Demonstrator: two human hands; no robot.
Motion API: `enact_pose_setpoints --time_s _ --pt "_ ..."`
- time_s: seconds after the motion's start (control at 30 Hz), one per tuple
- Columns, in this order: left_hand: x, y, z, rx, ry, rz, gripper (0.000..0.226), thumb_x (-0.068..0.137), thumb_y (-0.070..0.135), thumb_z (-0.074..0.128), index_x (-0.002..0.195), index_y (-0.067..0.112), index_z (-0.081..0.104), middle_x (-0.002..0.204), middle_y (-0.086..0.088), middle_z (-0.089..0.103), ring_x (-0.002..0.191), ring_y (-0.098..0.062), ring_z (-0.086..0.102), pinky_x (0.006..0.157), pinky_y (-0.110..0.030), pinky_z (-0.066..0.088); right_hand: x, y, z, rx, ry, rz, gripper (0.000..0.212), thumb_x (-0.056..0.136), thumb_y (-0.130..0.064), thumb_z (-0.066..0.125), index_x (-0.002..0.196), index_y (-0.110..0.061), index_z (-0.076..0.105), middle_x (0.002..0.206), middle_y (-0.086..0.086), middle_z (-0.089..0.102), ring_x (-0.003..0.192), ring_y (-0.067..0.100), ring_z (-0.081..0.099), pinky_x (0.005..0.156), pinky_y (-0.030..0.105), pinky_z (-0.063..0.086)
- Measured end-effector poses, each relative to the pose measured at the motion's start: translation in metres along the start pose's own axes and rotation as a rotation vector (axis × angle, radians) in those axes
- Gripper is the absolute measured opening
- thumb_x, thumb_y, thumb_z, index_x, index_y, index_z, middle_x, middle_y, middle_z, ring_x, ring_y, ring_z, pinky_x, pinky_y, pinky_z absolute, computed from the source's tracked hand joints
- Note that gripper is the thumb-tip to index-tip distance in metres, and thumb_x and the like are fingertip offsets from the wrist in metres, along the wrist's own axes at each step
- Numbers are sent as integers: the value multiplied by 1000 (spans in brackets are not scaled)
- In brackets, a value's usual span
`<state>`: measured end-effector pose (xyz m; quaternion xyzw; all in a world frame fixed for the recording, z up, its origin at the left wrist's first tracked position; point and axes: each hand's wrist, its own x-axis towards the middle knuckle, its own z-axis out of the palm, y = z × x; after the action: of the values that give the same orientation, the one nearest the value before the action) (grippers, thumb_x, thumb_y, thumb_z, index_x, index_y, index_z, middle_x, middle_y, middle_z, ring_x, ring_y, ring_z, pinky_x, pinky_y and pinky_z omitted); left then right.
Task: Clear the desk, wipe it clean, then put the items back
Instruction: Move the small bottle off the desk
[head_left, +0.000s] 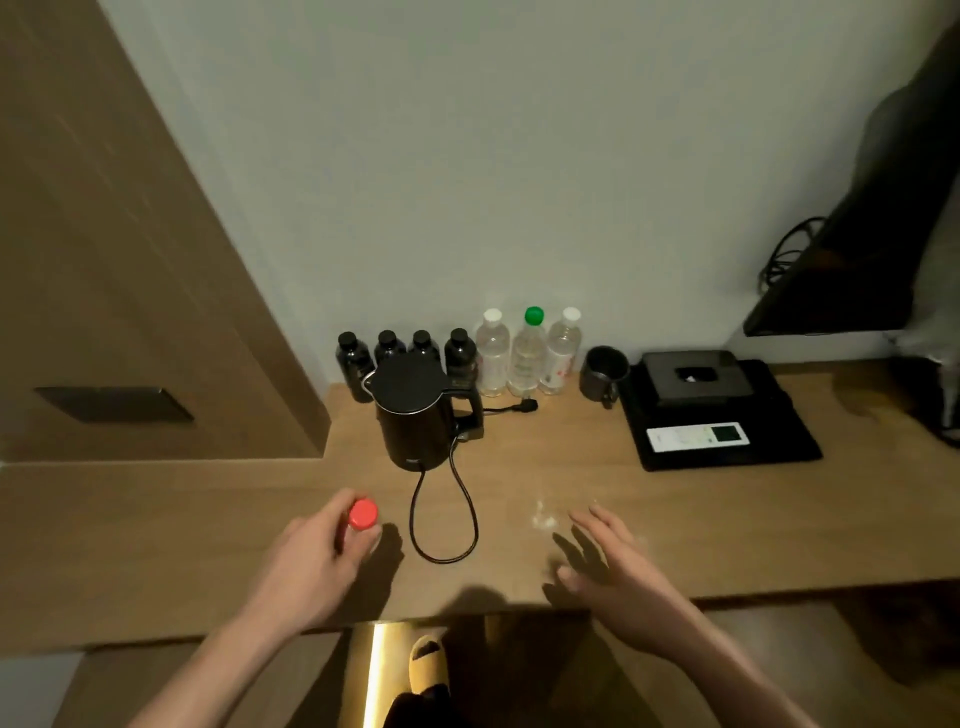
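Observation:
My left hand (311, 561) grips a red-capped bottle (363, 514) that stands on the wooden desk (675, 519) near its front edge. My right hand (608, 561) hovers open over the desk, fingers spread, holding nothing. A black electric kettle (415, 410) stands behind the bottle, its cord (447, 525) looping toward me. Against the wall are several dark bottles (387, 353) and three clear water bottles (527, 353), one with a green cap. A dark mug (602, 374) stands beside them. A pale smear (543, 517) marks the desk by my right fingertips.
A black tray (769, 441) at the right holds a black tissue box (696, 376) and a white remote (698, 436). A wooden panel (130, 260) bounds the desk on the left. A dark screen (872, 234) hangs upper right. A slipper (428, 665) shows below the desk edge.

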<state>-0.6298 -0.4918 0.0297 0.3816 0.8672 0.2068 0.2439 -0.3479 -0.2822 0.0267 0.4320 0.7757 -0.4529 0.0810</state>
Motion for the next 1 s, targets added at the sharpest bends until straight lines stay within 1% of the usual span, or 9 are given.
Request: enact_pose_setpoints --time_s 0.07,0.1,0.2,0.33,0.5,0.67,0.83,0.9,1.0 --pt "-10 44 9 -22 10 84 27 87 59 63 109 43 59 84 15 69 78 2 65 69 -24 56 -25 22 -14 21 21 -21 76 98 -31 67 160 -36 23 170 -13 6 138 -5 22 115 19 22" --pt "-15 65 18 -30 18 131 29 84 63 63 106 43 61 80 15 67 77 3 64 67 -23 53 -38 36 -20 19 37 -20 75 99 -33 66 160 -36 23 170 -13 6 139 -4 24 114 17 22" --pt "-31 124 54 -25 34 266 30 85 66 65 103 43 63 78 15 66 78 0 63 65 -26 54 -83 85 -40 -9 118 31 73 99 -46 62 160 -40 23 169 -18 7 145 1 26 119 28 27" --pt "-50 198 120 -2 48 368 36 85 74 60 103 42 62 84 20 65 79 1 61 66 -31 56 -145 166 -72 0 186 87 74 98 -52 60 161 -41 22 168 -21 5 153 8 20 122 33 23" --pt "-87 286 198 10 -32 468 27 87 62 69 104 42 62 87 22 66 76 0 62 60 -19 47 -213 265 -105 25 239 237 77 96 -57 60 159 -49 16 168 -25 -1 156 13 14 123 43 23" --pt "-98 362 249 26 -127 580 30 89 65 64 109 42 63 93 23 66 78 1 63 68 -28 58 -250 343 -142 17 311 291 78 97 -62 54 161 -46 12 170 -18 -5 158 18 6 127 45 17" --pt "-82 440 298 113 -176 692 30 89 65 63 108 42 61 101 21 62 81 0 61 71 -25 56 -261 412 -168 18 358 372 82 95 -65 52 162 -42 10 172 -9 -3 158 20 3 128 41 14" --pt "-71 473 326 142 -189 737 32 89 66 62 111 42 61 106 21 61 86 -1 61 75 -26 57 -262 438 -188 -10 364 402 81 96 -65 51 162 -42 9 172 -6 -4 158 23 6 127 39 16" --pt "-50 523 371 155 -228 774 34 89 67 60 112 43 60 108 23 59 83 0 60 73 -25 58 -260 473 -229 -79 361 436 80 98 -64 48 163 -38 9 172 -4 -3 157 25 14 123 38 25"
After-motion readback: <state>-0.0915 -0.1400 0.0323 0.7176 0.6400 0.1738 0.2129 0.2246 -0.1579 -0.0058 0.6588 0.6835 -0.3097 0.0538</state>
